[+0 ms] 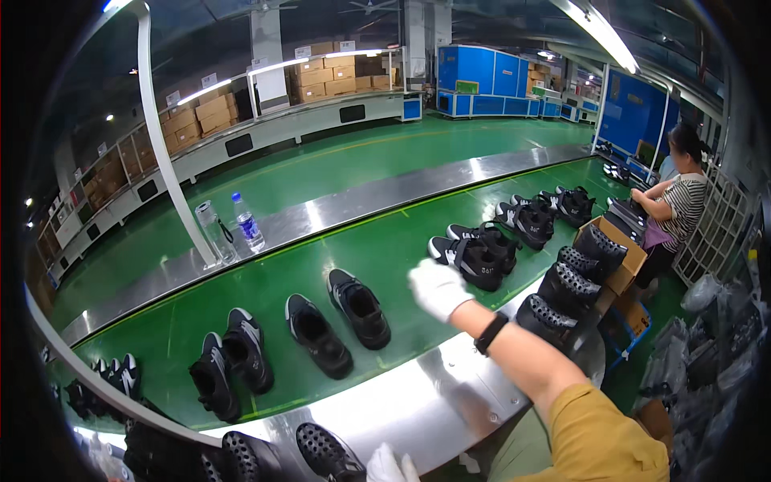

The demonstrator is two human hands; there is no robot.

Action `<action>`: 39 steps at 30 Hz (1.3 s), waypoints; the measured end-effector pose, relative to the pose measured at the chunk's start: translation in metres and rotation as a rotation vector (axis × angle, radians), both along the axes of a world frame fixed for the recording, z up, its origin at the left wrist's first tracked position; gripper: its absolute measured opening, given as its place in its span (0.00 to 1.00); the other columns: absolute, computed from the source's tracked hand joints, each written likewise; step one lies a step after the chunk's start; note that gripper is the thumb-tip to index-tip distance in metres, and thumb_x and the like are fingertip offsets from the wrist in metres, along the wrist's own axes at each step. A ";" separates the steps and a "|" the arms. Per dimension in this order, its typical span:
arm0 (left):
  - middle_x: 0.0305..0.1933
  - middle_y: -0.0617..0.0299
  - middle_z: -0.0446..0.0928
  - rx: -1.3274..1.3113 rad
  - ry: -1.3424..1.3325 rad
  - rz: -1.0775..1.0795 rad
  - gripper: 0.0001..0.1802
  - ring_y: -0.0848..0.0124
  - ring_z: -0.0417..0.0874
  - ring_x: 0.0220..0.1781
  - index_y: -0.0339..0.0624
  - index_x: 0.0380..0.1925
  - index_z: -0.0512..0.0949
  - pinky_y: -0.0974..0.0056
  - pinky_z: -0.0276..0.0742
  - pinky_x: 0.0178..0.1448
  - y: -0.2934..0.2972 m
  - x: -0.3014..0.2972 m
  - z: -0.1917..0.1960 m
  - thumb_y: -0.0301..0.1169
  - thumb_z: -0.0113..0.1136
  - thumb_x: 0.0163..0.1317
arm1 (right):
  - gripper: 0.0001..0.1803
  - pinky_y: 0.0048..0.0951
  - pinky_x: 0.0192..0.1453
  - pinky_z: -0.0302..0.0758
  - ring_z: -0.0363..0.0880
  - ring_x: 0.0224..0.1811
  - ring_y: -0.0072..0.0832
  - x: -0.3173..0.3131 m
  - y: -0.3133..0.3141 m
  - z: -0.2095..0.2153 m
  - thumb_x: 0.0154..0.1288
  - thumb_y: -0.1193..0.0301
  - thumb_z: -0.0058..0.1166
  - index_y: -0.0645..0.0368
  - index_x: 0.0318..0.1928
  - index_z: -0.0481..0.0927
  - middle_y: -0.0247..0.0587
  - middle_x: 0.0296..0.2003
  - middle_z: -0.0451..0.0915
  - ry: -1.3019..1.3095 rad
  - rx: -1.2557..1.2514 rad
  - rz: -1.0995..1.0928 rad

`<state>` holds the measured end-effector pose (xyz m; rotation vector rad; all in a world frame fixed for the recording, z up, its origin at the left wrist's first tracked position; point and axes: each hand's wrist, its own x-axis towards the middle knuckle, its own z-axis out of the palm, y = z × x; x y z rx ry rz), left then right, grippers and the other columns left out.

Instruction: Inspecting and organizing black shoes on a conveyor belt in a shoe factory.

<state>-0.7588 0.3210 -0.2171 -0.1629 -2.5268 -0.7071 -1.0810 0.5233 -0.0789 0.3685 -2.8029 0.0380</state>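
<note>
Green runs right across the head view: a conveyor belt point(265, 301) loaded with black shoes, steel edge point(434, 406) nearest us. Centre stage, the white-gloved right hand point(440, 291) hangs over the belt, black band point(491, 332) at the wrist. Its fingers look bunched, but they're blurred and I can't tell whether they're closed; no object shows in them.

Down at six o'clock, the left hand point(389, 466) just peeks in, gloved too. Most of it falls below the frame, so no call on whether its fingers are open or gripping.

Look at the layout! Shoes stand soles down, two by two, probably so each left keeps its right and both openings are easy to reach. Black pieces with holes point(546, 312) line the near side at three o'clock from the right hand, presumably for easy picking, with a cardboard box point(628, 277) just beyond.

Now the fingers and the footwear. Closest to the right hand is a black shoe pair point(479, 263), at one to two o'clock, right beside the glove; contact, I can't tell. Over at eight to nine o'clock, well apart, sits another pair point(359, 309), toes pointing away from us. The left hand has a single holed black piece point(321, 444) near it, at nine to ten o'clock. Far out between two and three o'clock in the view, a co-worker point(687, 197) in stripes stands by the belt.
</note>
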 end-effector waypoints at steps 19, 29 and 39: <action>0.57 0.41 0.82 -0.156 -0.114 -0.278 0.26 0.46 0.83 0.55 0.30 0.59 0.79 0.49 0.78 0.62 -0.018 0.007 -0.005 0.39 0.64 0.68 | 0.30 0.43 0.47 0.87 0.90 0.41 0.48 -0.104 0.208 -0.021 0.45 0.62 0.79 0.65 0.49 0.89 0.54 0.46 0.89 -0.612 -0.285 -0.500; 0.45 0.46 0.87 -0.029 0.181 0.002 0.17 0.51 0.87 0.39 0.34 0.50 0.85 0.52 0.85 0.44 0.008 -0.003 -0.001 0.32 0.65 0.64 | 0.23 0.51 0.57 0.82 0.84 0.48 0.61 0.002 0.005 -0.002 0.60 0.52 0.63 0.59 0.43 0.90 0.77 0.48 0.80 -0.461 0.117 0.122; 0.46 0.39 0.79 0.291 0.093 0.097 0.30 0.44 0.82 0.45 0.24 0.61 0.73 0.48 0.79 0.52 0.023 -0.017 0.014 0.37 0.63 0.67 | 0.17 0.50 0.44 0.84 0.88 0.36 0.54 0.189 -0.011 0.058 0.64 0.62 0.57 0.65 0.36 0.87 0.61 0.29 0.85 -0.458 -0.121 0.282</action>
